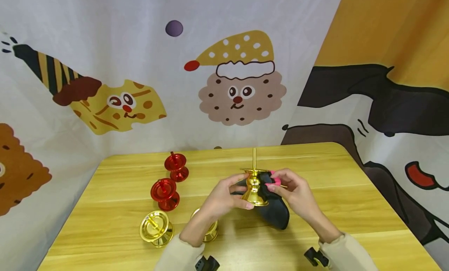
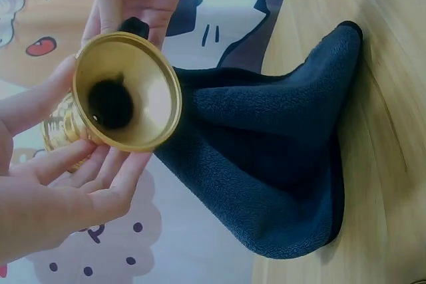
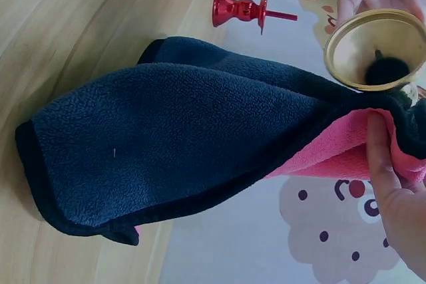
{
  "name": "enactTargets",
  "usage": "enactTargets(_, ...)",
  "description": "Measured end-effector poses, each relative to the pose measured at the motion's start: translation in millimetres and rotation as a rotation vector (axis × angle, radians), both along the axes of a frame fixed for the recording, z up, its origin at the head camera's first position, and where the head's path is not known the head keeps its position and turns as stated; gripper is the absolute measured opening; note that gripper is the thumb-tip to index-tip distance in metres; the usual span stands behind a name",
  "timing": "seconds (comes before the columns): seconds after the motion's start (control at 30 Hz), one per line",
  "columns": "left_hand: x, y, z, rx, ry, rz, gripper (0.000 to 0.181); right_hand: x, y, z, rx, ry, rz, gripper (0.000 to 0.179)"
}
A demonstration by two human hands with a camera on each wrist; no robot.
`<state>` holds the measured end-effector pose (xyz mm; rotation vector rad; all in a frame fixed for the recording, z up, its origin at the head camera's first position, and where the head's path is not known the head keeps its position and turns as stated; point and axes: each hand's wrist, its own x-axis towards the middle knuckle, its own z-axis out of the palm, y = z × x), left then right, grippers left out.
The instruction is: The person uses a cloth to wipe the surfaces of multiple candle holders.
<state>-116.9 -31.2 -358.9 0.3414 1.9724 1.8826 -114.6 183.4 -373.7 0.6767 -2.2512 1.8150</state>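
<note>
Above the table, my left hand (image 1: 222, 197) grips a gold candle holder (image 1: 253, 187) around its body, thumb and fingers on either side. The holder stands about upright, its thin spike pointing up. Its hollow flared base (image 2: 163, 98) shows from below in the left wrist view, with a dark inside. My right hand (image 1: 298, 191) pinches a cleaning cloth (image 1: 275, 214), dark blue on one side and pink on the other, against the holder's right side. The cloth's pink face (image 3: 326, 147) lies under the fingers in the right wrist view. Its loose end hangs down to the tabletop.
Two red candle holders (image 1: 164, 191) stand toward the back left of the wooden table (image 1: 115, 185). In front of them is another gold candle holder (image 1: 156, 228). One more gold holder (image 1: 211, 233) sits partly hidden behind my left wrist. A cartoon-printed curtain (image 1: 140, 37) hangs behind the table.
</note>
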Motion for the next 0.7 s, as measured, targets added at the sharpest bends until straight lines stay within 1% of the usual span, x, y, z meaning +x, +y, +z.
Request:
enactTargets(0.13, 0.2, 0.2, -0.7, -0.044, -0.01, 0.018, 0.07, 0.2, 0.1, 0.7, 0.039, -0.046, 0.015, 0.035)
enactTargets(0.23, 0.8, 0.6, -0.9, -0.041, -0.011, 0.027, 0.069, 0.6, 0.0, 1.4, 0.069, -0.081, -0.005, 0.037)
enactTargets(0.27, 0.8, 0.9, -1.3, -0.03, -0.018, 0.03, 0.068, 0.6, -0.3, 1.7, 0.078, -0.078, -0.013, 0.036)
enactTargets(0.37, 2.2, 1.4, -2.0, 0.053, -0.058, 0.027, 0.067, 0.2, -1.2, 1.8, 0.093, -0.061, -0.041, 0.033)
enactTargets(0.5, 4.0, 1.4, -3.1, 0.154, -0.11, 0.002, 0.067, -0.4, -2.6, 0.4, 0.077, -0.044, -0.04, 0.028)
enactTargets(0.7, 4.3, 0.6, -5.0, 0.184, -0.123, 0.005, 0.066, -0.8, -2.4, -1.5, 0.052, 0.012, -0.013, 0.027)
